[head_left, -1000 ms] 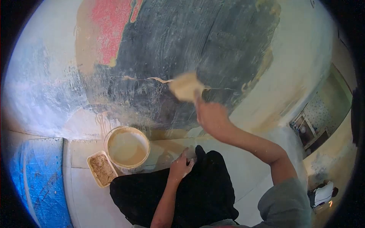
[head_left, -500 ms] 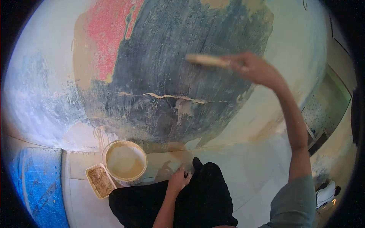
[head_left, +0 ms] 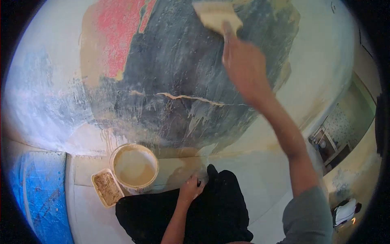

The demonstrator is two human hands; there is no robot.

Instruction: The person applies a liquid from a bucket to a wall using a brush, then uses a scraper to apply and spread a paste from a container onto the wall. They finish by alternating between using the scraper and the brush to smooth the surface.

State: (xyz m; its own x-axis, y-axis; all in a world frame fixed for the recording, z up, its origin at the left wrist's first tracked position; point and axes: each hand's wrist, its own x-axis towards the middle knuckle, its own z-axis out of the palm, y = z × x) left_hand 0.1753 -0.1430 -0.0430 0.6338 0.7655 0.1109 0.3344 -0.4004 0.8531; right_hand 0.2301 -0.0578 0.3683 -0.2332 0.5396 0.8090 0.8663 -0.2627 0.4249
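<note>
Your right hand (head_left: 243,65) is raised toward twelve o'clock, fingers closed around the handle of a wide brush (head_left: 215,16) whose pale, loaded head lies against the dark grey patch of the wall (head_left: 174,61). The hand is blurred, so the exact finger placement is hard to read, but the brush is clearly clamped in it. Your left hand (head_left: 190,188) is low, near six o'clock, resting on your dark-trousered knee (head_left: 219,203); its fingers look curled, and you cannot tell from here whether they pinch anything.

The bucket (head_left: 135,166) of tan mixture stands on the floor at about seven o'clock from your left hand, just beside your knee, with a small rectangular tray (head_left: 106,188) of coarse brownish material touching its lower left side.

Risks, as a judgement: with your arm at full stretch the loaded brush could drip down onto your forearm or the floor. A pale crack (head_left: 187,97) runs across the grey patch below the brush, and the drip streaks under it suggest the mixture runs; a heavy stroke may send more down over it. The bucket sits close to your knee, so shifting your weight while reaching high could knock it and the tray.
</note>
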